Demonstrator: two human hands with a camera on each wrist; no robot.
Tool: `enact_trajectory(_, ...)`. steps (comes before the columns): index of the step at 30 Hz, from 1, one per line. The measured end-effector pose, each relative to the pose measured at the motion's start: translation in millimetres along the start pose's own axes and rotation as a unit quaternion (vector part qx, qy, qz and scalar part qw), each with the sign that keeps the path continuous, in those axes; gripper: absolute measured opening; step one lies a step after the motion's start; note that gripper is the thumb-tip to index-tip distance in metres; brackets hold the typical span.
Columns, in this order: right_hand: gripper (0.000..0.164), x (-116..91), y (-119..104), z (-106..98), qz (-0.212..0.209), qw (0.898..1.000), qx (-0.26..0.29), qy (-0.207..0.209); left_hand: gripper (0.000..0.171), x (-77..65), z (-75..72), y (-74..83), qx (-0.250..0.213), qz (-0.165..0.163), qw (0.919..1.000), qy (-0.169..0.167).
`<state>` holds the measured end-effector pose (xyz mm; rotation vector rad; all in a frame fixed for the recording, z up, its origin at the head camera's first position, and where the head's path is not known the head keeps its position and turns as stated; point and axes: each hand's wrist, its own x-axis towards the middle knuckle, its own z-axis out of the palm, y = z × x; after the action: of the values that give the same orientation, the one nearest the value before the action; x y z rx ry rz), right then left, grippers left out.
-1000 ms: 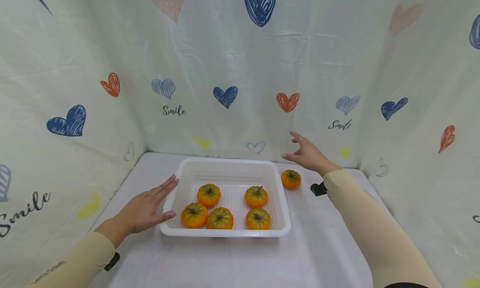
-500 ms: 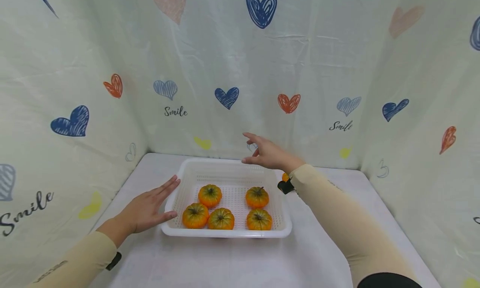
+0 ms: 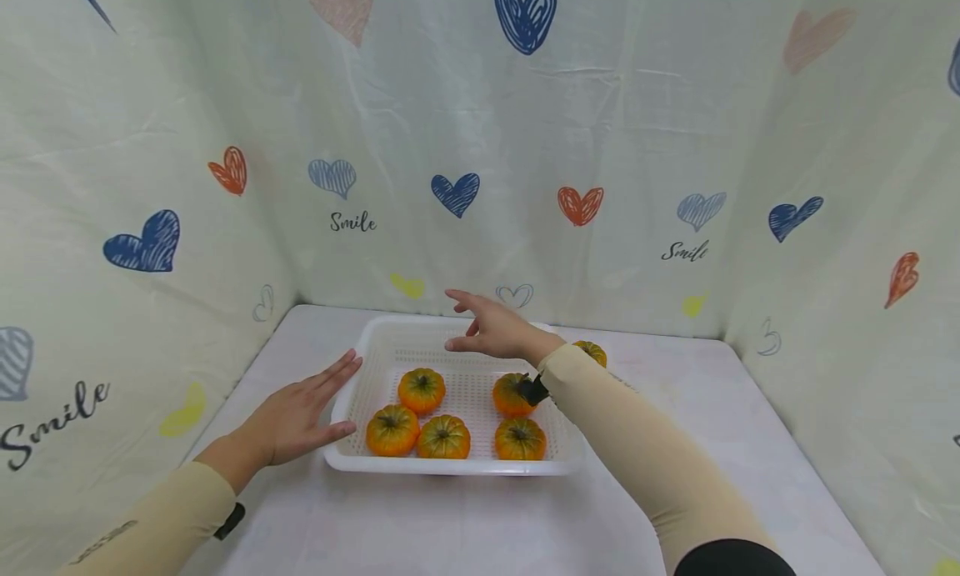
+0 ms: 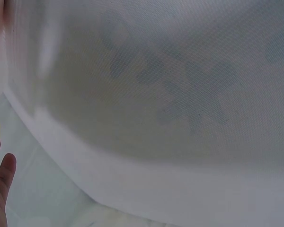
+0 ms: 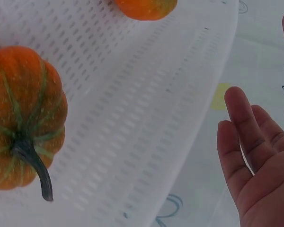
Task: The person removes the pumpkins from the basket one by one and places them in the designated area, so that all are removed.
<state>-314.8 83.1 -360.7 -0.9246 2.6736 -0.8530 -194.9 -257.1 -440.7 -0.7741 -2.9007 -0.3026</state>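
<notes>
A white perforated plastic basket [image 3: 450, 468] stands on the table with several small orange-and-green pumpkins [image 3: 444, 437] in it. My left hand [image 3: 288, 413] lies along the basket's left rim, fingers extended; in the left wrist view only a few of its fingers [image 4: 3, 175] show at the left edge. Over the back part of the basket hovers my right hand [image 3: 498, 330], holding nothing, its fingers loosely spread. The right wrist view shows that palm [image 5: 270, 194] and a stemmed pumpkin [image 5: 26, 109] in the basket. Behind the right forearm, outside the basket, another pumpkin [image 3: 592, 353] is partly hidden.
A white cloth covers the table [image 3: 420, 526]. Curtains [image 3: 637, 142] printed with hearts and "Smile" enclose the back and both sides. The right sleeve [image 3: 637, 443] crosses over the basket's right rim.
My right hand has moved left, from above the outside pumpkin to over the back of the basket, and lowered in the last half second. The left hand has stayed at the rim.
</notes>
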Motion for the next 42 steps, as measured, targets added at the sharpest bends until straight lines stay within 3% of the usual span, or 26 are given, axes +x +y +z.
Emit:
enact_trajectory(9,0.090,7,12,26,0.001,0.999,0.041,-0.021,0.086,-0.2,0.3,0.1,-0.004,-0.001,1.0000,0.002)
enact_trajectory(28,0.087,18,22,58,0.033,0.995,0.051,-0.084,0.086,0.8,3.3,-2.4,-0.007,0.001,0.9999,0.007)
enact_trajectory(42,0.086,20,26,79,0.032,0.990,0.027,-0.134,0.085,1.1,3.3,-0.9,-0.008,-0.004,0.9999,0.005)
